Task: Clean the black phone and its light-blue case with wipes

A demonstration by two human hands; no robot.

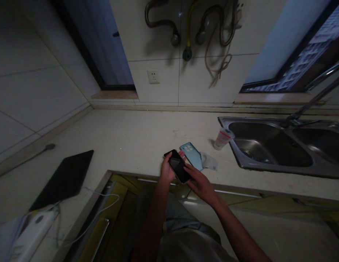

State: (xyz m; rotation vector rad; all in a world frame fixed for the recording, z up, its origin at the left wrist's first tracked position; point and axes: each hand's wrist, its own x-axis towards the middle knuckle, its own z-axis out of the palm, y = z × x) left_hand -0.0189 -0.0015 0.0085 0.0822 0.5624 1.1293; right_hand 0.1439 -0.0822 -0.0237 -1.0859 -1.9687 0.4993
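A black smartphone [177, 164], its dark screen facing up, is held over the counter's front edge. My left hand [167, 169] is wrapped round its left side, with fingertips showing past the far edge. My right hand [199, 183] grips the near right end, fingers lying over the screen's edge. Just behind the phone, a light blue phone case [194, 155] with a camera cutout lies on the counter. A small whitish packet or cloth [209, 161] overlaps the case's right side; I cannot tell which it is.
A plastic cup [223, 139] with red print stands beside the double steel sink [237, 160]. On the left lie a black flat panel [64, 180], a white cable [114, 203] and a white device [35, 233]. Hoses [187, 36] hang on the wall above the counter [142, 134].
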